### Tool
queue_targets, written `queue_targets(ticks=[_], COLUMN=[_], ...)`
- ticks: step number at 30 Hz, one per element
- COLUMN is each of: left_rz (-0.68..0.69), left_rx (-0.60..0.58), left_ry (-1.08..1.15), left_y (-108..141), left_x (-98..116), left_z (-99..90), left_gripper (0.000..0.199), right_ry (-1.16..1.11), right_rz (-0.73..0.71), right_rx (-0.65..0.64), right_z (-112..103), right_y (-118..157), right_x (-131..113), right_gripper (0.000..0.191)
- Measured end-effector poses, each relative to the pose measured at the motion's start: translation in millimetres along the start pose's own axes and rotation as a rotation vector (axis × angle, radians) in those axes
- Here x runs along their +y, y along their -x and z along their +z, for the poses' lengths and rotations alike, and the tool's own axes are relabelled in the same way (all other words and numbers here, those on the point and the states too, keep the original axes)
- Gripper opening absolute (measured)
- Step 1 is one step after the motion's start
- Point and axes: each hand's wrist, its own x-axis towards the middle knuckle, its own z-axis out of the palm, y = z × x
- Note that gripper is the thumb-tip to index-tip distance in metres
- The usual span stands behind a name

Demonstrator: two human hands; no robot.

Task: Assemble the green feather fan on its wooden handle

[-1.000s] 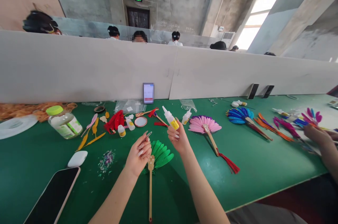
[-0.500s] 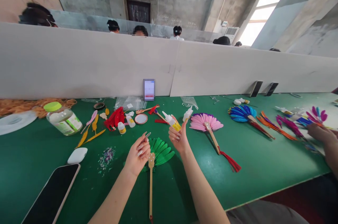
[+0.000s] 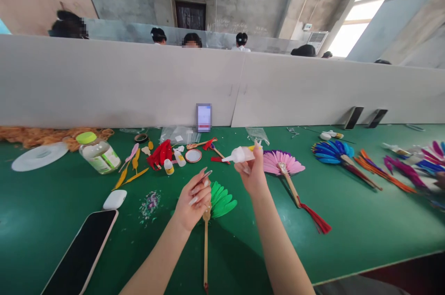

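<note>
My left hand (image 3: 193, 200) is closed round a pair of tweezers (image 3: 207, 174), whose tips show above the fingers. It is raised over the green feather fan (image 3: 222, 200), hiding the left part of its feathers and the top of its wooden handle. My right hand (image 3: 255, 172) grips a white glue bottle (image 3: 241, 154) with a bit of yellow label, held on its side with the nozzle towards the left. A second small white piece shows beside my right thumb; I cannot tell what it is. Behind that hand lies a pink feather fan (image 3: 283, 163) with a red tassel.
Left are a phone (image 3: 81, 251), white case (image 3: 115, 199), scattered flakes (image 3: 150, 207) and a green-lidded jar (image 3: 99, 153). Red feathers (image 3: 160, 153) and small bottles (image 3: 168, 167) lie mid-table. A blue fan (image 3: 332, 152) lies right; a white partition (image 3: 139, 81) stands behind.
My right hand has turned the glue bottle from tilted, nozzle up, to nearly level with its nozzle leftward. The left hand keeps the tweezers. The whole view has shifted, with things appearing further right.
</note>
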Motion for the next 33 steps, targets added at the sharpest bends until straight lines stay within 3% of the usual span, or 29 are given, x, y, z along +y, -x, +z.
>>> queue_targets(ticks=[5,10,12,16,18,33], left_rz=[-0.020,-0.005,0.001,0.022,0.027,0.032], left_rx=[-0.061,-0.088,-0.067,-0.031,-0.034,-0.163], left_ry=[-0.042,-0.010,0.008,0.038,0.060,0.160], left_y=[1,-3,-6,-10,-11,-17], left_x=[-5,-17,-22,-27,-28,-26], left_z=[10.7,3.7,1.2,-1.5,-3.1,-23.3], left_gripper=[0.038,0.039,0.037,0.034,0.033,0.031], right_ry=[0.056,0.200,0.284,0.446,0.503,0.557], right_rz=[-0.159,-0.163,-0.163,-0.183,-0.207,-0.161], right_rx=[0.138,0.252,0.222,-0.022,-0.082,-0.079], right_z=[18,19,19,23,25,24], right_y=[-1,-4,-5,0,3,-5], right_x=[-21,-18,-17,-23,-26,-19], right_gripper=[0.025,0.029,0.034,0.043,0.043,0.043])
